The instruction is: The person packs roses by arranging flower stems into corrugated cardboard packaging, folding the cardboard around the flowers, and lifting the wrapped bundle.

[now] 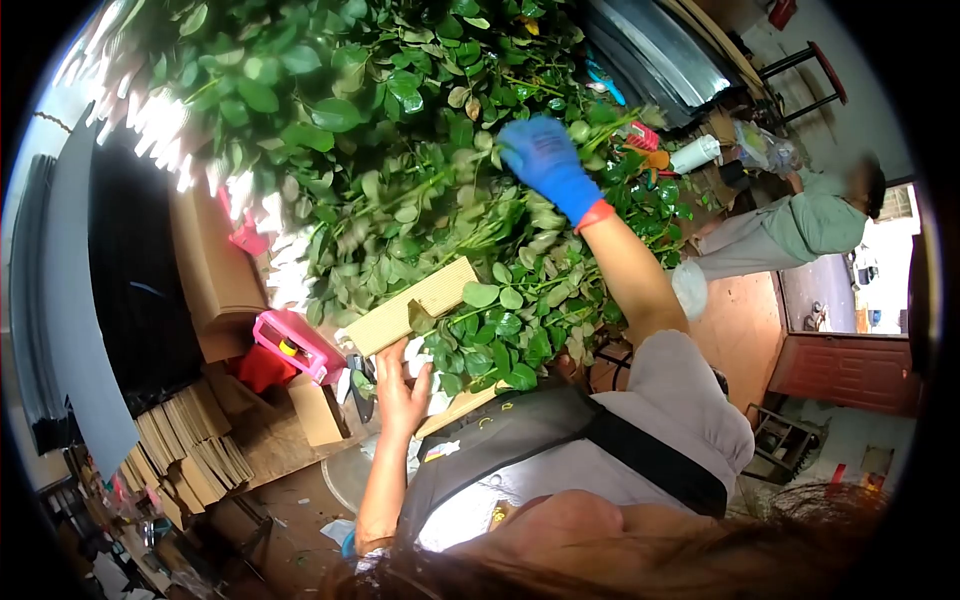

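A large heap of leafy green stems [400, 200] fills the upper middle of the head view. My right hand [543, 160], in a blue glove with a red cuff, is closed at the heap's right side, around leafy stems partly hidden by the glove. My left hand [400, 392] is bare, at the lower edge of a yellowish corrugated strip [420, 306]. Its fingers are partly spread, with the tips near or under the strip. Whether it grips the strip is unclear. More leaves hang just right of the strip.
A pink plastic holder [300, 345], folded cardboard [185, 445] and a dark panel [140, 270] are on the left. Blue-handled shears [605, 80] lie at the top. A person in green [825, 222] is at the right, near an open doorway.
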The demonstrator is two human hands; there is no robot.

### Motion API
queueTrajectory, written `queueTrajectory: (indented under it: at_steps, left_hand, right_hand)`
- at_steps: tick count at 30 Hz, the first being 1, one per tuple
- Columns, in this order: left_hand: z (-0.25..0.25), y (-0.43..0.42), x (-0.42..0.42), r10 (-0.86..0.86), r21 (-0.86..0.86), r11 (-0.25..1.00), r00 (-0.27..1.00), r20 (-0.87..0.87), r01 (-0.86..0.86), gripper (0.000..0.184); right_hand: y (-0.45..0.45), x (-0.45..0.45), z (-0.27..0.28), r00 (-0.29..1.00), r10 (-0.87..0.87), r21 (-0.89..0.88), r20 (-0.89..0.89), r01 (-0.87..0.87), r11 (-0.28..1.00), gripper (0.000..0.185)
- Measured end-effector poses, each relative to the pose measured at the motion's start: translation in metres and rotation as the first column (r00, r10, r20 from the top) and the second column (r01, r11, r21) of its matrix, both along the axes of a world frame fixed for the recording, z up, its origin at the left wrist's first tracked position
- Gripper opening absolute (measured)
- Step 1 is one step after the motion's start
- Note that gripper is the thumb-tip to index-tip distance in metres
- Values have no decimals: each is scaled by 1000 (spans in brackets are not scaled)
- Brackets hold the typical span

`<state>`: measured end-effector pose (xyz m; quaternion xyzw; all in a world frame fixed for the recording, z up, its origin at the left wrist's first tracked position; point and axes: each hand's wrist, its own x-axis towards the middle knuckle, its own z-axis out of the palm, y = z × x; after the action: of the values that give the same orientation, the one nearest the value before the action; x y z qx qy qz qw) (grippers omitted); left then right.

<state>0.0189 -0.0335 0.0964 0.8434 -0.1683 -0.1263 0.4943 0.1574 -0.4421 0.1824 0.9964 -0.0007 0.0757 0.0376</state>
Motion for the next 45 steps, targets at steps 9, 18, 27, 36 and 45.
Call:
queueTrajectory:
  at_steps: [9,18,27,36,45]
  left_hand:
    - [0,-7,0,-18,4,1000,990,140,18,56]
    - [-13,4,-2,17,-30,999,999,-49,-18,58]
    - [-39,9,-2,40,-40,998,997,60,-38,64]
    - [-47,10,4,19,-121,993,999,32,-15,49]
    - [-30,7,5,-11,-60,998,981,196,23,48]
  right_hand:
    - [-56,-21,39,785,194,31,588,-262,965,30]
    - [-79,-96,37,898,272,52,346,-308,950,30]
    - [-145,-248,43,905,-206,431,372,28,902,25]
    - [-49,-244,-13,997,-30,-218,-78,13,976,44]
    - [191,-164,33,904,418,535,-93,-308,786,40]
